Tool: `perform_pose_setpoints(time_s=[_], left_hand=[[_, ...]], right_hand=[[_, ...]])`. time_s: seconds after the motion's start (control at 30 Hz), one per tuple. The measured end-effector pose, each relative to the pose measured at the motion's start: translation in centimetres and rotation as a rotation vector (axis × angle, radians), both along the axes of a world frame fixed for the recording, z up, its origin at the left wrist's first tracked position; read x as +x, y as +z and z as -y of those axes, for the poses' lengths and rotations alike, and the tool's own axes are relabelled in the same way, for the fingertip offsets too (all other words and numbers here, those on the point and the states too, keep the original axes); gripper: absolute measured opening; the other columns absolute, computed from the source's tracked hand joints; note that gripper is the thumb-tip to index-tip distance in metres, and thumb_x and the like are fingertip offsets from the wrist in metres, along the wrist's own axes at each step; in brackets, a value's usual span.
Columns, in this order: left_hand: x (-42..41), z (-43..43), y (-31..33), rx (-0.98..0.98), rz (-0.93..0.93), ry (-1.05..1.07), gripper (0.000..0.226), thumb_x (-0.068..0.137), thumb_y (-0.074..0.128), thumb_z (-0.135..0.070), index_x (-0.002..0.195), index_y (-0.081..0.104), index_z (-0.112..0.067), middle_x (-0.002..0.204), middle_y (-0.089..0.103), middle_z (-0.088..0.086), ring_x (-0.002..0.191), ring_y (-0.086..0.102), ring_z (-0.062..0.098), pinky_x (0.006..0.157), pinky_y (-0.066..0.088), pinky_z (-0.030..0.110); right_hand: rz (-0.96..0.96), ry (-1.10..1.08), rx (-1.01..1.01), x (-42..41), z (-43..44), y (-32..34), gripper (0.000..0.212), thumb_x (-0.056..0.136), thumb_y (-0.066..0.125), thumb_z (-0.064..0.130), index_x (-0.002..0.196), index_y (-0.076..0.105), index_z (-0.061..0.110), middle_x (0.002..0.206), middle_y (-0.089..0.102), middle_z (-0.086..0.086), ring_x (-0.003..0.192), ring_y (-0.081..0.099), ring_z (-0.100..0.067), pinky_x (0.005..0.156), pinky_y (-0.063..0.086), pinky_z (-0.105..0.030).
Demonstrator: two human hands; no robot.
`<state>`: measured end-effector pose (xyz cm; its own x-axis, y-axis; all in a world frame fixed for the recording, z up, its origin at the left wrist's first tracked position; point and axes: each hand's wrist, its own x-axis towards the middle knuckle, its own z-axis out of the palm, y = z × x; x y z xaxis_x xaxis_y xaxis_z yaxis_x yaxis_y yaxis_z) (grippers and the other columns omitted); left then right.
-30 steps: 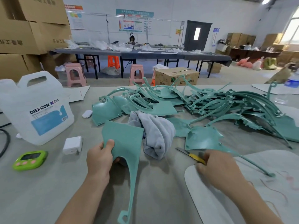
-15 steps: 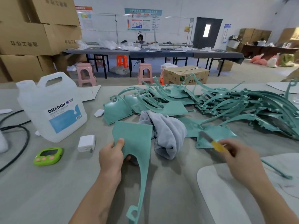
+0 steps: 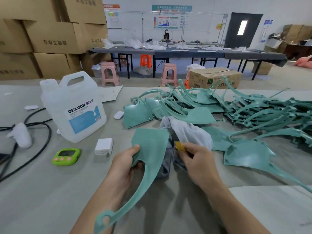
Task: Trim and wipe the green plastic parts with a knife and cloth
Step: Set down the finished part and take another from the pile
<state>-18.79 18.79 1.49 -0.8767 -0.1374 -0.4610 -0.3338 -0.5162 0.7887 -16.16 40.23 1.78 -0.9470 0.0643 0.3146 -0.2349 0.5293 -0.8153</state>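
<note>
My left hand [image 3: 125, 163] grips a green plastic part [image 3: 151, 147] by its left edge, thumb on top; the part's long curved arm runs down toward me and ends in a loop. My right hand [image 3: 196, 162] holds a yellow-handled knife [image 3: 179, 146] right beside the part's right edge, blade pointing up and away. A grey cloth [image 3: 187, 132] lies bunched on the table just behind both hands. A big pile of green parts [image 3: 236, 108] covers the table's right and far side.
A white DEXCON jug [image 3: 74, 107] stands at the left. Near it lie a white charger [image 3: 103, 146], a green timer [image 3: 66, 157] and black cables [image 3: 38, 135]. A white sheet [image 3: 273, 208] covers the table's near right corner. Cardboard boxes [image 3: 50, 34] are stacked beyond.
My right hand has lifted the knife off the table at the right and brought it left, up to the edge of the part in my left hand. The camera view has swung left.
</note>
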Motion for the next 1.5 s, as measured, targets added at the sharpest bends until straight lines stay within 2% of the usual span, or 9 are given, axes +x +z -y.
perform_pose_setpoints(time_s=[0.07,0.2,0.33,0.53,0.7,0.97,1.13,1.37,1.5], left_hand=[[-0.3,-0.2,0.1,-0.024,-0.007,0.013,0.025,0.096,0.064,-0.015,0.111,0.07,0.004,0.099,0.076,0.018,0.08,0.069,0.032,0.059,0.056,0.031],[-0.3,-0.5,0.4,-0.05,-0.003,-0.011,0.03,0.098,0.063,-0.015,0.117,0.067,0.007,0.113,0.073,0.023,0.113,0.065,0.045,0.1,0.05,0.051],[0.1,-0.4,0.8,-0.046,0.001,-0.04,0.029,0.098,0.062,-0.014,0.116,0.067,0.008,0.108,0.073,0.022,0.096,0.061,0.034,0.065,0.045,0.031],[0.2,-0.1,0.8,-0.036,-0.01,-0.07,0.028,0.099,0.059,-0.013,0.116,0.067,0.008,0.12,0.069,0.026,0.099,0.06,0.035,0.082,0.044,0.039],[0.1,0.0,0.8,-0.004,-0.004,-0.063,0.028,0.099,0.059,-0.013,0.116,0.067,0.007,0.118,0.071,0.024,0.1,0.061,0.035,0.074,0.045,0.033],[-0.1,0.4,0.9,0.083,0.013,-0.054,0.034,0.102,0.054,-0.013,0.127,0.062,0.007,0.126,0.068,0.021,0.096,0.061,0.032,0.068,0.043,0.03],[0.2,0.6,1.0,0.125,0.01,-0.039,0.035,0.102,0.053,-0.013,0.13,0.061,0.006,0.129,0.066,0.023,0.096,0.062,0.03,0.069,0.042,0.029],[0.5,0.4,1.6,0.196,-0.013,-0.024,0.034,0.104,0.051,-0.014,0.13,0.061,0.006,0.128,0.067,0.023,0.09,0.066,0.031,0.079,0.058,0.037],[0.9,0.5,2.0,0.211,-0.021,-0.01,0.032,0.104,0.052,-0.014,0.126,0.063,0.005,0.121,0.071,0.021,0.069,0.07,0.024,0.05,0.058,0.027]], right_hand=[[-0.019,0.018,0.002,0.3,-0.2,-0.6,0.024,0.1,0.065,0.024,0.096,0.076,0.046,0.086,0.074,0.021,0.079,0.067,-0.005,0.067,0.053,-0.015],[-0.033,-0.039,-0.018,0.1,-0.3,-1.2,0.013,0.098,0.066,0.021,0.096,0.074,0.032,0.086,0.074,0.009,0.081,0.066,-0.012,0.067,0.051,-0.021],[-0.046,-0.109,-0.001,0.0,-0.3,-1.2,0.015,0.098,0.066,0.023,0.087,0.074,0.03,0.07,0.069,0.013,0.059,0.056,-0.003,0.052,0.042,-0.012],[-0.084,-0.097,0.112,0.0,0.0,-0.7,0.019,0.099,0.065,0.022,0.095,0.076,0.036,0.08,0.07,0.026,0.072,0.063,0.0,0.058,0.042,-0.009],[-0.11,-0.018,0.216,1.2,0.2,-0.7,0.026,0.099,0.063,0.017,0.11,0.071,0.04,0.086,0.068,0.035,0.078,0.062,0.01,0.065,0.043,-0.004],[-0.217,0.024,0.424,2.5,0.7,-0.6,0.015,0.1,0.06,0.015,0.1,0.072,0.024,0.085,0.073,0.007,0.08,0.061,-0.012,0.074,0.046,-0.022],[-0.233,0.072,0.481,3.2,1.1,-0.1,0.017,0.094,0.07,0.01,0.102,0.076,0.022,0.075,0.069,0.012,0.071,0.049,-0.003,0.069,0.04,-0.009],[-0.295,0.142,0.522,3.7,1.7,0.6,0.016,0.088,0.071,0.01,0.095,0.079,0.022,0.067,0.067,0.009,0.068,0.056,-0.011,0.058,0.045,-0.021],[-0.175,0.228,0.495,3.5,1.2,0.8,0.017,0.091,0.068,0.013,0.098,0.079,0.024,0.081,0.075,0.011,0.077,0.064,-0.006,0.067,0.051,-0.023]])
